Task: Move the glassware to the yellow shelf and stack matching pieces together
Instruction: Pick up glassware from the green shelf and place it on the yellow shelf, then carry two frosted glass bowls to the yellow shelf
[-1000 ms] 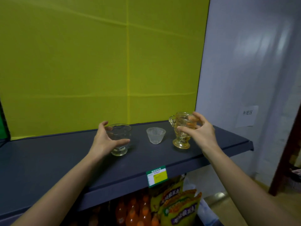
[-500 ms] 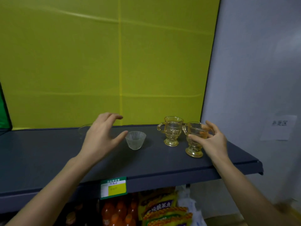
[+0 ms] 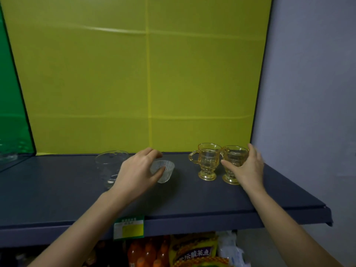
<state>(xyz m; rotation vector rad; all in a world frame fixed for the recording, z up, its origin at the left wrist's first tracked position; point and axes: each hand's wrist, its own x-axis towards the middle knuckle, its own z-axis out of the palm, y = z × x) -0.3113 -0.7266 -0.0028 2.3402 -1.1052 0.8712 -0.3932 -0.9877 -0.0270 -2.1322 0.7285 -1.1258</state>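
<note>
On the dark shelf board (image 3: 57, 191) in front of the yellow back panel stand a clear glass tumbler (image 3: 108, 166), a small ribbed glass cup (image 3: 167, 171) and two amber footed mugs. My left hand (image 3: 136, 173) wraps the ribbed cup's left side, thumb on its front, fingers behind its rim. The cup sits on the board. My right hand (image 3: 247, 168) grips the right amber mug (image 3: 234, 160), which stands touching the left amber mug (image 3: 208, 162). The tumbler is just left of my left wrist, partly hidden by it.
A green-backed section at far left holds more clear glassware (image 3: 7, 153). A green and yellow price tag (image 3: 129, 227) hangs on the shelf's front edge. Orange drink bottles (image 3: 148, 253) and snack bags (image 3: 192, 251) fill the shelf below. A grey wall bounds the right side.
My left hand let go of the tumbler and moved right onto the ribbed cup. My right hand set its amber mug down beside the other mug.
</note>
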